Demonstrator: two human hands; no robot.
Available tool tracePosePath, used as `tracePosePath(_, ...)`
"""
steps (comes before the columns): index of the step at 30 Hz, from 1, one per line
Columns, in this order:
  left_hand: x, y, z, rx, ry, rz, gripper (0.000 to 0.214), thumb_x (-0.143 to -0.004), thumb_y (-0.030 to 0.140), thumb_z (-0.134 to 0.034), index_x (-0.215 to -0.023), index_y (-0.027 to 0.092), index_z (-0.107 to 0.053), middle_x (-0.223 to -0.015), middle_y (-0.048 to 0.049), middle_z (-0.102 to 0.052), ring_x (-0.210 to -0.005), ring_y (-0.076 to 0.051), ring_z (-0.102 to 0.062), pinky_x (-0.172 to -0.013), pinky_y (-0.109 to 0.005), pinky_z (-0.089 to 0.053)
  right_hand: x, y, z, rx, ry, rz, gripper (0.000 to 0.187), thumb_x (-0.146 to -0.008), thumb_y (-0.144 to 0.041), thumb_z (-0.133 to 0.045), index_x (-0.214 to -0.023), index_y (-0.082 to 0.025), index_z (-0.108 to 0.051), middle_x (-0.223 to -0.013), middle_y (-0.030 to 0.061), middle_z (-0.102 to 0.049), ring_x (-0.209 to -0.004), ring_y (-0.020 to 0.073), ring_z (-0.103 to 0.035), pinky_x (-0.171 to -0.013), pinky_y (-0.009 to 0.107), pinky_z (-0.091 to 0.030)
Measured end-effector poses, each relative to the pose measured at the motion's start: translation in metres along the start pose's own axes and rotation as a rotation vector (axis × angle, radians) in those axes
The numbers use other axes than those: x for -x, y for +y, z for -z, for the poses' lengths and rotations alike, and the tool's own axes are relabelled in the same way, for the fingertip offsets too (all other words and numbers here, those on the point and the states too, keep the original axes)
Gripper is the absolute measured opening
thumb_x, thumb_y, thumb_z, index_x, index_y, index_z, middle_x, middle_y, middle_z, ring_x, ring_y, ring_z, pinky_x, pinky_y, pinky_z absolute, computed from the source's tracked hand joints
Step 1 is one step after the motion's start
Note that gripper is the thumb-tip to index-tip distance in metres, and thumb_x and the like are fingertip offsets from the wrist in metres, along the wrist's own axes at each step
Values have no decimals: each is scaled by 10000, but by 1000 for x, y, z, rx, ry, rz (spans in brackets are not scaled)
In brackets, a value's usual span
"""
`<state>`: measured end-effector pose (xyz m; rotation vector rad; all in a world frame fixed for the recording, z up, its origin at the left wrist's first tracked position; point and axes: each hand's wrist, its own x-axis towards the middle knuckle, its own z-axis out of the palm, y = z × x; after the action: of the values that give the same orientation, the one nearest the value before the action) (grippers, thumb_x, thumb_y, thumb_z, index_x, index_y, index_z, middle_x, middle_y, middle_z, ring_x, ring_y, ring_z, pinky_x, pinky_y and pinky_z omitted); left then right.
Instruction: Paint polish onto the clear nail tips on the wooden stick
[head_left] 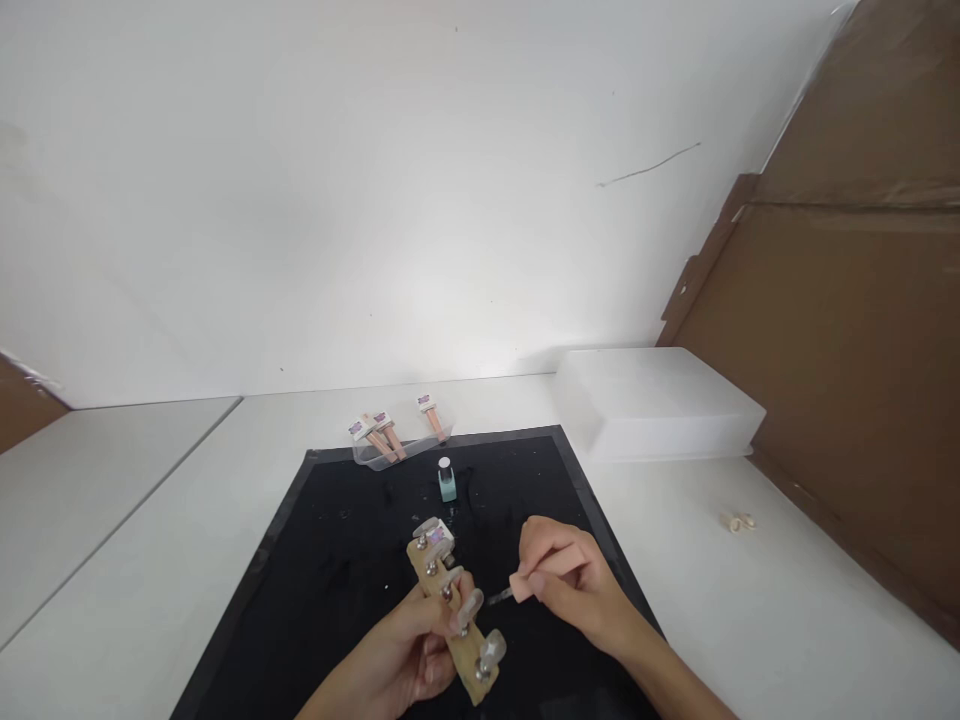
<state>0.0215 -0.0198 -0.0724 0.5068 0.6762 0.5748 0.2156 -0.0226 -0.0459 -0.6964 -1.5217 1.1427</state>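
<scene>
My left hand (420, 640) is closed around a wooden nail-tip stand (466, 665). The stand tilts, and several clear nail tips (493, 650) sit on its metal pegs. Behind its upper end shows a small bottle with a white and purple label (439, 535), partly hidden; whether my left fingers hold it too, I cannot tell. My right hand (577, 580) pinches the pink cap of a nail polish brush (551, 572). The brush tip points left, close to a nail tip; whether they touch is unclear.
A green nail polish bottle with a black and white cap (447, 482) stands on the black mat (337, 540). Behind it, a clear tray (367, 458) holds several pink-capped bottles. At right are a white translucent box (660, 400) and small cream-coloured pieces (739, 522).
</scene>
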Motion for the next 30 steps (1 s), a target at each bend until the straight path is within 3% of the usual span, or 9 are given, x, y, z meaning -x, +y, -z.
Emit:
tracePosePath(5,0,2,-1,-4,-2,4,136,-536,166,-626,-619,174,-518,-375,108,-316,-277,2,-204,-306,-137,-89,-2,0,-1,2,-79,26,124,-748,-109,-647,-810,-203,-699,-707,32,-654,-637,154,-565,-612,282,-432)
tracePosePath(10,1,-2,2,38,-12,-16,145,-552,141,-629,-645,169,-521,-428,102,-352,-288,12,-214,-316,-134,-95,-3,-1,-3,96,11,-56,151,-761,-60,-604,-735,-183,-687,-684,38,-667,-642,161,-578,-588,269,-433)
tracePosePath(14,2,-3,4,33,-37,-19,124,-564,135,-615,-620,171,-511,-420,99,-338,-281,7,-229,-302,-134,-94,-3,2,0,3,52,-101,130,-792,-122,-597,-716,-185,-681,-686,18,-622,-619,142,-578,-565,249,-415)
tracePosePath(18,0,-1,7,-19,-42,-31,102,-574,149,-609,-612,173,-518,-402,98,-337,-265,1,-240,-283,-137,-100,-1,4,3,-113,-5,-35,68,-778,-186,-640,-792,-213,-700,-674,2,-607,-606,129,-556,-561,239,-408)
tracePosePath(22,-1,-2,5,-67,-38,-38,91,-594,160,-608,-619,178,-522,-369,97,-347,-258,-9,-254,-279,-135,-130,-1,2,2,-61,-71,-68,84,-765,-166,-656,-812,-203,-714,-686,16,-634,-629,142,-576,-595,257,-429)
tracePosePath(27,1,-2,3,-93,-37,-45,109,-588,149,-611,-603,178,-508,-398,96,-369,-251,-8,-271,-271,-133,-155,-3,2,1,-17,50,-204,100,-790,-165,-616,-718,-182,-684,-672,14,-640,-620,141,-586,-561,241,-412)
tracePosePath(30,1,-1,1,-125,-44,-47,107,-583,157,-604,-598,181,-501,-378,96,-368,-252,-14,-265,-267,-131,-162,-3,3,2,-76,39,-176,85,-782,-206,-628,-721,-187,-686,-657,-2,-617,-583,124,-563,-536,229,-398)
